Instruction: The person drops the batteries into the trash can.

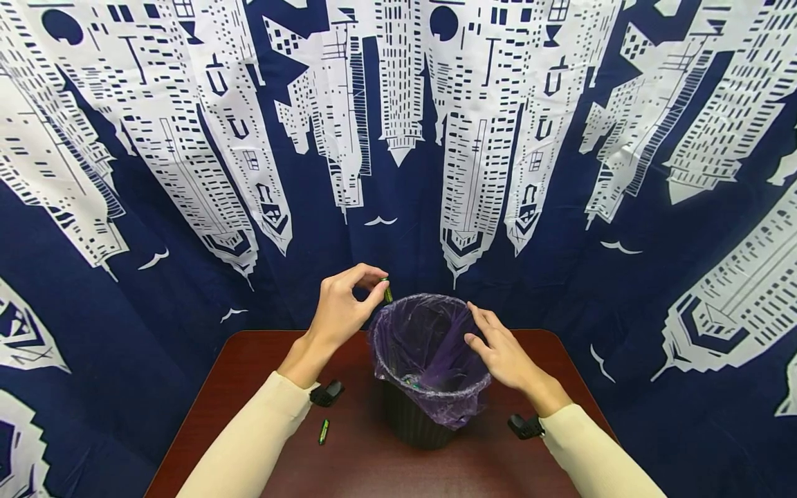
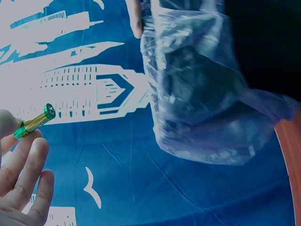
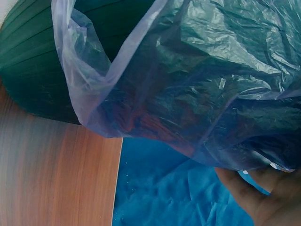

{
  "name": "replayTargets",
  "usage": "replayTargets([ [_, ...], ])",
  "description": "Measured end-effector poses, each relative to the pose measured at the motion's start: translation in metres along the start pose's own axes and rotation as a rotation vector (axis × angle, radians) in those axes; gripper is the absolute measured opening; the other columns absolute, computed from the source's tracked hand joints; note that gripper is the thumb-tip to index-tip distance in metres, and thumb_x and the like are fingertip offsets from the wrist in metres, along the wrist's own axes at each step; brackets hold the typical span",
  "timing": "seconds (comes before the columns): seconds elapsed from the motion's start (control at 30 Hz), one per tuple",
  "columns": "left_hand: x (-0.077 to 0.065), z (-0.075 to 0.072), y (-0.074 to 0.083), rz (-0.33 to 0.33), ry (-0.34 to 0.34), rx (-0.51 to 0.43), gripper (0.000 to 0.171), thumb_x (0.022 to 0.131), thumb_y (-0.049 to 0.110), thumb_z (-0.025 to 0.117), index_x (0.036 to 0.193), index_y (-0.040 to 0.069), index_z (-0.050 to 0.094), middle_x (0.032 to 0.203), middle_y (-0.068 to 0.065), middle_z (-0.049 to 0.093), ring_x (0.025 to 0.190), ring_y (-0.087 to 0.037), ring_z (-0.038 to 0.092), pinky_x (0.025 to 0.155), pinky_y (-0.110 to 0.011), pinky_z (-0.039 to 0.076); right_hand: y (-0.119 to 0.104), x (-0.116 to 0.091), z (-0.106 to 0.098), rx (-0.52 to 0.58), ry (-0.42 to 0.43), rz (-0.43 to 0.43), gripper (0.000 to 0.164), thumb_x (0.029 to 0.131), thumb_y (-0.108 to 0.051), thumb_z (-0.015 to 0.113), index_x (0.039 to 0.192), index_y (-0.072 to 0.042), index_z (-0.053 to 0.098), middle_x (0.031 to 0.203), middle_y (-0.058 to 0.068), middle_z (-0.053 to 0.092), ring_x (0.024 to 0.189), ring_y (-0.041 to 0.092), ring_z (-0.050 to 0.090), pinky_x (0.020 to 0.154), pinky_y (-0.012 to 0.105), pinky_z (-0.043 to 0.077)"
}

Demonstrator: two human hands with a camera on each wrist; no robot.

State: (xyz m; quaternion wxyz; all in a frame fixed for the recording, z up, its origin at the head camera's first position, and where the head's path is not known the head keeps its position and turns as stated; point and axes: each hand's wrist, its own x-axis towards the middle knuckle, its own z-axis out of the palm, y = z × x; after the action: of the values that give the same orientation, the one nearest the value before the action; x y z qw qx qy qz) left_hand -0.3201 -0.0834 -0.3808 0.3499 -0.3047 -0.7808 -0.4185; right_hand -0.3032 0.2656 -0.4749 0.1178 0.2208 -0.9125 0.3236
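A small green and gold battery (image 1: pixel 388 291) is pinched between the thumb and fingertips of my left hand (image 1: pixel 344 304). It is held just outside the far left rim of a dark trash bin (image 1: pixel 407 415); the left wrist view shows the battery (image 2: pixel 35 122) apart from the bin. A thin purple bag (image 1: pixel 457 409) lines the bin and folds over its rim. My right hand (image 1: pixel 507 354) rests at the bin's right rim, fingers extended and touching the bag. In the right wrist view the bag partly hides those fingers (image 3: pixel 237 190).
Another green and gold battery (image 1: pixel 324 431) lies on the reddish-brown table (image 1: pixel 261 401), left of the bin. Small greenish items (image 1: pixel 411 380) show at the bottom of the bag, too small to tell. A navy and white skyline curtain (image 1: pixel 349 235) hangs behind the table.
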Motion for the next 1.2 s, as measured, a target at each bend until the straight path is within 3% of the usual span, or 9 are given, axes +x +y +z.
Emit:
replayTargets([
  [0.6, 0.031, 0.031, 0.01, -0.02, -0.118, -0.03, 0.012, 0.107, 0.01, 0.085, 0.117, 0.004, 0.084, 0.099, -0.007, 0.089, 0.085, -0.021, 0.084, 0.089, -0.044, 0.07, 0.003, -0.001, 0.001, 0.005, 0.008, -0.005, 0.071, 0.119, -0.024, 0.06, 0.18, 0.002, 0.036, 0.175, 0.028, 0.05, 0.164, 0.053, 0.051, 0.134, 0.076, 0.04],
  [0.83, 0.039, 0.043, 0.012, -0.022, -0.171, -0.016, 0.014, 0.108, 0.011, 0.084, 0.12, 0.005, 0.084, 0.104, -0.007, 0.09, 0.087, -0.02, 0.084, 0.085, -0.038, 0.068, 0.003, -0.001, 0.0, 0.004, -0.003, -0.005, 0.07, 0.119, -0.026, 0.059, 0.18, 0.003, 0.036, 0.175, 0.029, 0.05, 0.164, 0.054, 0.051, 0.134, 0.077, 0.04],
  [1.2, 0.046, 0.059, 0.021, -0.012, -0.217, -0.009, 0.013, 0.109, 0.012, 0.083, 0.121, 0.006, 0.083, 0.109, -0.007, 0.09, 0.09, -0.021, 0.083, 0.089, -0.038, 0.07, 0.002, -0.001, 0.0, 0.01, 0.004, 0.002, 0.071, 0.12, -0.027, 0.059, 0.179, 0.004, 0.037, 0.176, 0.028, 0.05, 0.164, 0.053, 0.05, 0.134, 0.077, 0.039],
])
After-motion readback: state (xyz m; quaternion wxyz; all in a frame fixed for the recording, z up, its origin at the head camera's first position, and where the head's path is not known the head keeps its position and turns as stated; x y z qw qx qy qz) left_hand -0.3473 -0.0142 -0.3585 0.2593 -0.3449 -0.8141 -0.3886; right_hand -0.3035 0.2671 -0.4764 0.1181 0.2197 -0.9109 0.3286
